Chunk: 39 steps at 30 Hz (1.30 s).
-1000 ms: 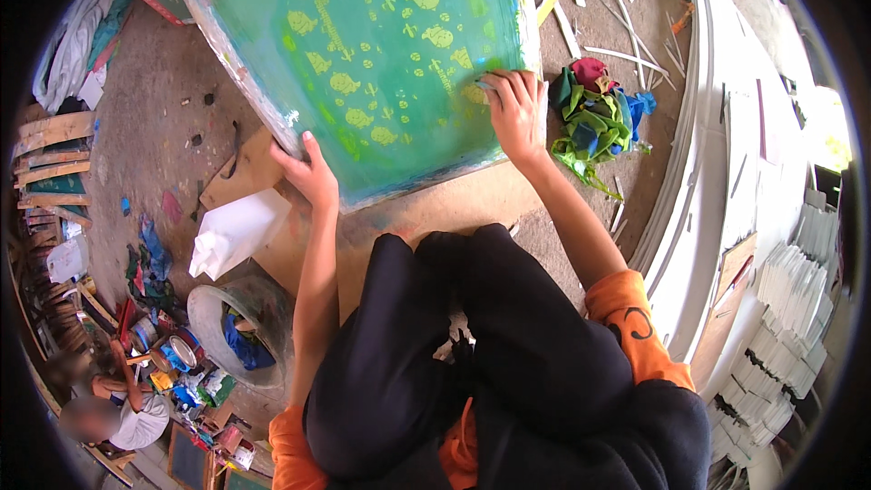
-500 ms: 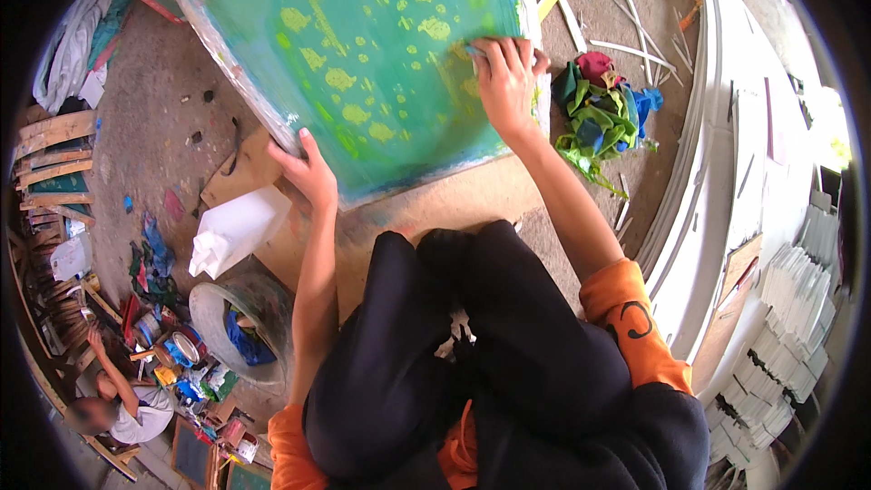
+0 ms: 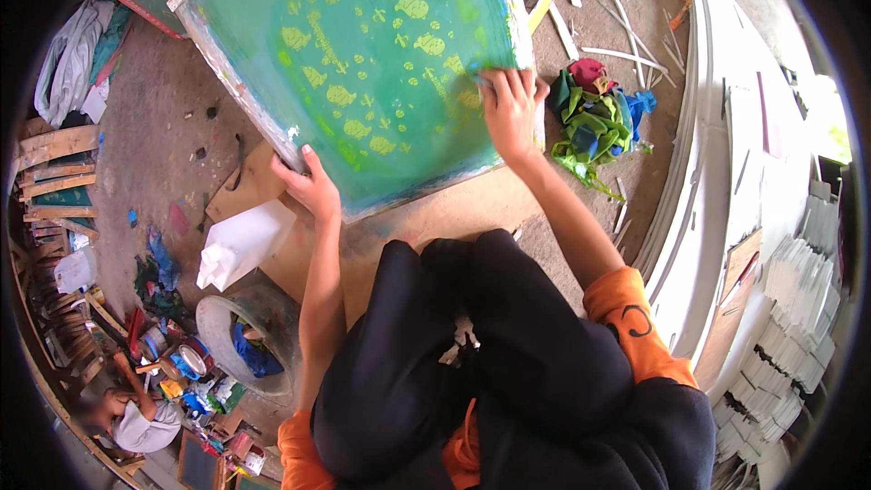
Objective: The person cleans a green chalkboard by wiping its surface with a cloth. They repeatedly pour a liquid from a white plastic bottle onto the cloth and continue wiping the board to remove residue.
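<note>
A silk-screen frame (image 3: pixel 238 91) with green mesh and a yellow-green fish pattern is in front of me, above a brown board. My left hand (image 3: pixel 311 187) is closed round its near left edge, thumb on top. Over the mesh's right side, beside the frame's right edge, my right hand (image 3: pixel 513 111) is closed with bent fingers. A bit of something bluish shows at those fingertips, but the hand hides most of it. Several fish shapes near those fingers look smeared and shaded.
A pile of coloured rags (image 3: pixel 599 122) lies right of the frame, near white strips. On the left are a white jug (image 3: pixel 247 240), a bucket (image 3: pixel 222 331) with blue cloth inside, and paint cans. Long white panels (image 3: pixel 699 181) run along the right. Another person (image 3: pixel 145 422) sits at lower left.
My right hand has moved nearer to me along the screen's right side, uncovering more of the fish pattern. My left hand keeps its hold. The other person at lower left has shifted.
</note>
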Available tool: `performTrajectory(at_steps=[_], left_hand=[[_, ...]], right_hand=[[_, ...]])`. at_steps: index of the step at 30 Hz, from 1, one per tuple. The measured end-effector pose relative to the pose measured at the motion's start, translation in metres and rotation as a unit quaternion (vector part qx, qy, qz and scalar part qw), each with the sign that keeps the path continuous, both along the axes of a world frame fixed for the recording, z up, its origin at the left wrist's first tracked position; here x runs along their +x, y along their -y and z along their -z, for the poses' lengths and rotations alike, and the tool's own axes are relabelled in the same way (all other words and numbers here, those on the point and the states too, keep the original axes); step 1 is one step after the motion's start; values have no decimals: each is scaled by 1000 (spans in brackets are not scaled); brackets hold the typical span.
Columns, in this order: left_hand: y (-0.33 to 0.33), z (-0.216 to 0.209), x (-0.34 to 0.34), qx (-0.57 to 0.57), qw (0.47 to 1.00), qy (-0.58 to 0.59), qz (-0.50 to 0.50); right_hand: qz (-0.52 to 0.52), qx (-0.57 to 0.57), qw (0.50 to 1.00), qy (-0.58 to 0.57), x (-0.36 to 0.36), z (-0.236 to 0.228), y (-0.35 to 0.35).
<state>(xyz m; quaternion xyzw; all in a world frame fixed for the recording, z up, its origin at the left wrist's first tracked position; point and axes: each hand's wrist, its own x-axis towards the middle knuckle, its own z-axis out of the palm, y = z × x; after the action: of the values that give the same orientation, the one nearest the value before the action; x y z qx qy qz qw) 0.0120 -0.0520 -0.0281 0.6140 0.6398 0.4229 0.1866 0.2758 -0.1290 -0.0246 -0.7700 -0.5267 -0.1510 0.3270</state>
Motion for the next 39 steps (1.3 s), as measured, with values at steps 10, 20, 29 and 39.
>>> performTrajectory(at_steps=[10,20,29,39], left_hand=[[-2,5,-7,9,1000,5,20],[-5,9,-10,28,999,23,33],[-3,11,-6,-11,1000,3,28],[-4,8,-8,-4,999,41,35]], right_hand=[[-3,-16,1000,8,1,-7,-8],[14,-59,998,17,-3,-14,-9],[30,-81,995,39,4,-19,-6],[-8,59,993,-102,10,-56,-41]])
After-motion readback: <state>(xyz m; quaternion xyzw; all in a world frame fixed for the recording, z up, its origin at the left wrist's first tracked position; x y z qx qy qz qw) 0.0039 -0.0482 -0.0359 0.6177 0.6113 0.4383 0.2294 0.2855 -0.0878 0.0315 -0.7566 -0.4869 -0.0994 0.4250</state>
